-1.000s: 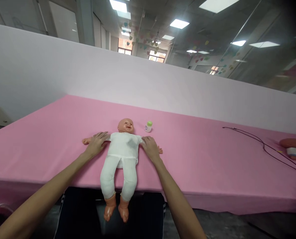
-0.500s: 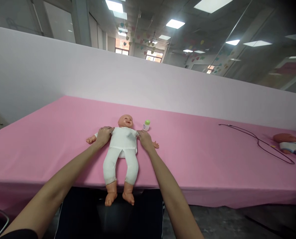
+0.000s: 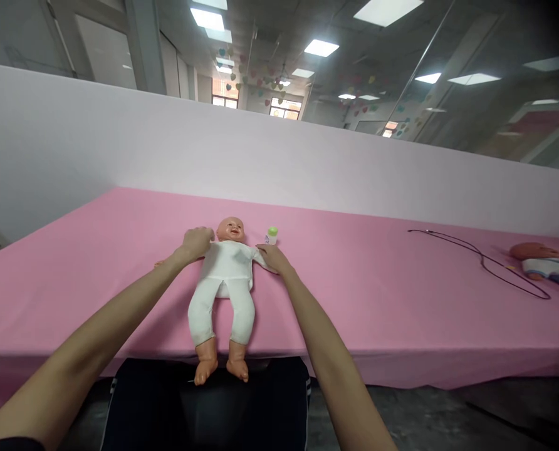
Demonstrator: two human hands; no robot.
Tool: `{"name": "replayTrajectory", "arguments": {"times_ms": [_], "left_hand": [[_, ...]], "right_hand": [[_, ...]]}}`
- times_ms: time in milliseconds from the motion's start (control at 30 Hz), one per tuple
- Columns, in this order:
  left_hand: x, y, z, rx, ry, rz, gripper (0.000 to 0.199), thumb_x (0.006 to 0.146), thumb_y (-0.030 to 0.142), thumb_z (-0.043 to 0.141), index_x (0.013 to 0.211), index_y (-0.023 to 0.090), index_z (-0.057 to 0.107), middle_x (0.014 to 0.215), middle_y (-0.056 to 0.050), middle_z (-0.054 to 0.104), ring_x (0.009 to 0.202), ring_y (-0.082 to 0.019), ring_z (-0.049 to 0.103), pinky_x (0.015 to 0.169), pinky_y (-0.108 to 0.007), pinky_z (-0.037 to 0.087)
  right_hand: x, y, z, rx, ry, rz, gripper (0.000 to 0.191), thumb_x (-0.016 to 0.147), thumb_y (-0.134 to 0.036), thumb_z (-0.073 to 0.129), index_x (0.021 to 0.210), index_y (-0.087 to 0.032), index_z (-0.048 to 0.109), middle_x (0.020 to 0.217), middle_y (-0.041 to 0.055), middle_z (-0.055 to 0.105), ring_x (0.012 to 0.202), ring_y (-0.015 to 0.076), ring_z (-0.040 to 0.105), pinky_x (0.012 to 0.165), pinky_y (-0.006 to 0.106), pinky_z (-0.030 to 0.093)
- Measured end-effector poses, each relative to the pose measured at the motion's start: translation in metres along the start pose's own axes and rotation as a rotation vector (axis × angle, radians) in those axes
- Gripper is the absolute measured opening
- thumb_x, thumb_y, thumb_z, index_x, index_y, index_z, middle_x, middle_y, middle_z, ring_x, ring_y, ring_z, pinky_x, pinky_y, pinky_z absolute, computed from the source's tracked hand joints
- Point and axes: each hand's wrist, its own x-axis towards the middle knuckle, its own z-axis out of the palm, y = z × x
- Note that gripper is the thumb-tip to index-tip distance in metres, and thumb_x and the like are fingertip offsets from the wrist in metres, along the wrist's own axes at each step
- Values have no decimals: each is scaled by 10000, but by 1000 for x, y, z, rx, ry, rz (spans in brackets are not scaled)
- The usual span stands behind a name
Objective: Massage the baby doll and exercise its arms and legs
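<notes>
A smiling baby doll [image 3: 227, 260] in a white top and trousers lies face up, its feet at the table's front edge. My left hand [image 3: 197, 244] is closed at the doll's shoulder on the left, its fingers curled beside the head; hand and wrist cover most of that arm. On the opposite side, my right hand [image 3: 272, 255] is closed over the doll's sleeved arm, hiding the doll's hand there. Just behind my right hand stands a small white bottle [image 3: 271, 237] with a green cap.
Pink cloth [image 3: 355, 288] covers the table, with a white wall panel [image 3: 308, 163] and glass behind it. Towards the right lie a looped dark cord [image 3: 482, 257] and a second doll [image 3: 536, 254] in white and blue.
My left hand has moved slightly up towards the doll's head. My right hand has shifted a little, and the doll's hand beside it is now hidden. The view has tilted slightly.
</notes>
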Motion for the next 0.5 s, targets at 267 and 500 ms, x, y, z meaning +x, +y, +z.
{"name": "replayTrajectory", "arguments": {"times_ms": [267,500], "left_hand": [[55,122,27,-1676,-297,-237,122,935,165,618,968,140,732,1143,-152,760,1013,-207,742,1006,-332,545],[92,170,82,-1904,-169,-440,401,1090,430,368,1154,129,626,1389,-223,628,1323,-223,610,1123,-334,476]], "right_hand": [[27,24,-36,-60,265,253,394,1053,-172,359,1282,-162,679,1244,150,728,1111,257,669,909,328,483],[44,40,-3,55,241,45,645,911,-44,415,1551,-96,467,1631,179,454,1537,259,387,1247,445,326]]}}
